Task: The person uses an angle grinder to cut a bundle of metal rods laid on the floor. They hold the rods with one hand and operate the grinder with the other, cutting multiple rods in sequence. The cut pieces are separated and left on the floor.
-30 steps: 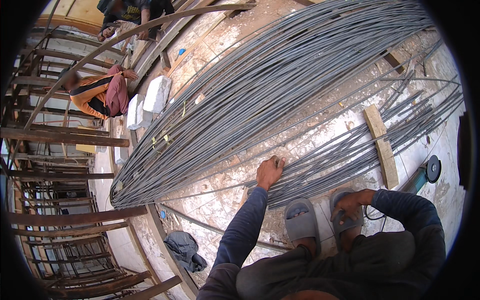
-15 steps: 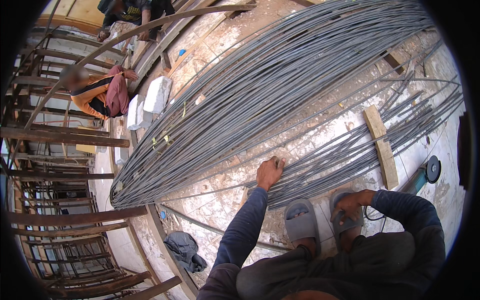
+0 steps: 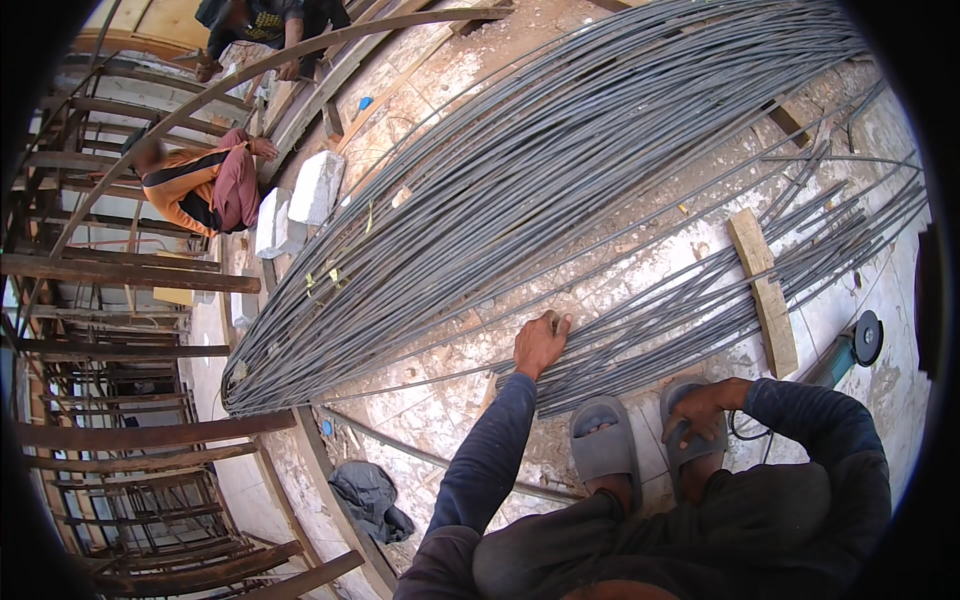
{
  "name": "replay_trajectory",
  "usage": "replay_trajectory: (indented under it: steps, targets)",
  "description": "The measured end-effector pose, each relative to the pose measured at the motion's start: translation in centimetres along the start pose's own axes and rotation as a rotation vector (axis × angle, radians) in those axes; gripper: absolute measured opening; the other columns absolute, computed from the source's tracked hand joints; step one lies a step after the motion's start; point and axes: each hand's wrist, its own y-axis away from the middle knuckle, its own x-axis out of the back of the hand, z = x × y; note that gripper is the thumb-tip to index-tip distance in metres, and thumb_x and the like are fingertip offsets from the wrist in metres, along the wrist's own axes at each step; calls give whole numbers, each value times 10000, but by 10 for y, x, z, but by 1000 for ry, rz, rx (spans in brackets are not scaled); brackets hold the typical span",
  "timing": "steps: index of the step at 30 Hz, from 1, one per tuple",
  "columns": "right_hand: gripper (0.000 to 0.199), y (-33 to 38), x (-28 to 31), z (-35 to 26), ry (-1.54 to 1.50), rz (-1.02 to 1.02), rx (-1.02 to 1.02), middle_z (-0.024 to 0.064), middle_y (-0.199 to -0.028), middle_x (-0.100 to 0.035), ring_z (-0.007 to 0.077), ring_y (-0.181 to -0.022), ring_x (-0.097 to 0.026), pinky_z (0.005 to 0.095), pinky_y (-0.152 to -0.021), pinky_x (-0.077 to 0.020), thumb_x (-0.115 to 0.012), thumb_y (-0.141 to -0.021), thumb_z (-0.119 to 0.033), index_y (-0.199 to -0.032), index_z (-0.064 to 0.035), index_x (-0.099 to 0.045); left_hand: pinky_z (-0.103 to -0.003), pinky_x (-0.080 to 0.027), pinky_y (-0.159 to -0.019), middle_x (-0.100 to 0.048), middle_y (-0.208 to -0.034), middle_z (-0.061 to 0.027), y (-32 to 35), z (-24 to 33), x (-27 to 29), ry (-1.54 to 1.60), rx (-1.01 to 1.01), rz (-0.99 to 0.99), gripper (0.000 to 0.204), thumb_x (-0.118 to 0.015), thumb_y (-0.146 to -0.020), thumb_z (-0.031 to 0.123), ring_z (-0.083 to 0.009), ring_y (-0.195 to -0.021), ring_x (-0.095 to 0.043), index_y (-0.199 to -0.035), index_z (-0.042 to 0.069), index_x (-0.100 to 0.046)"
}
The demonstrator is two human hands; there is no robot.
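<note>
My left hand [image 3: 540, 343] is closed at the near left end of a bundle of cut steel rods [image 3: 650, 335], its fingers curled round a rod at the bundle's upper edge. How many rods are in the grip is hidden. My right hand [image 3: 703, 408] hangs over my right sandal [image 3: 692, 455], fingers loosely apart and pointing down, holding nothing that shows. A wooden plank [image 3: 762, 290] lies across the cut rods. Beyond them stretches a large bundle of long, bent steel rods [image 3: 480, 230], looped together at the left.
An angle grinder [image 3: 850, 350] lies to the right, its cable near my foot. A black plastic bag [image 3: 368, 500] sits at lower left. White blocks [image 3: 315, 188] stand beside the far bundle. One person [image 3: 200, 185] squats beyond; another [image 3: 270, 25] works farther back. Timber beams [image 3: 150, 432] line the left.
Both of my hands stay practically where they were. At far left, the squatting person's head and upper body have shifted slightly; the person farther back has moved an arm a little.
</note>
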Motion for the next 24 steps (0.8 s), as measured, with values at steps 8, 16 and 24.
replay_trajectory:
  steps: [8,16,24]
  targets:
    - [511,1,-1,0,-2,15,10,102,-713,-711,231,-656,-722,354,-566,-559,-633,-952,-332,-1442,-260,-507,-523,-509,-783,-698,-859,-231,-1,-2,-1,-25,-10,-3,509,-500,-961,542,-424,-870,-667,-1012,66,-671]
    - [518,0,-1,1,14,8,12,114,-724,-719,246,-656,-727,359,-562,-573,-622,-958,-331,-1453,-254,-491,-510,-499,-792,-698,-875,-248,1,2,3,-4,8,-11,509,-518,-956,528,-431,-896,-669,-1019,51,-686]
    - [520,2,0,-3,0,7,3,105,-726,-718,237,-665,-726,354,-568,-570,-630,-954,-325,-1451,-255,-496,-513,-496,-810,-698,-902,-251,2,3,4,-7,14,-19,508,-519,-957,528,-432,-928,-664,-1025,53,-685]
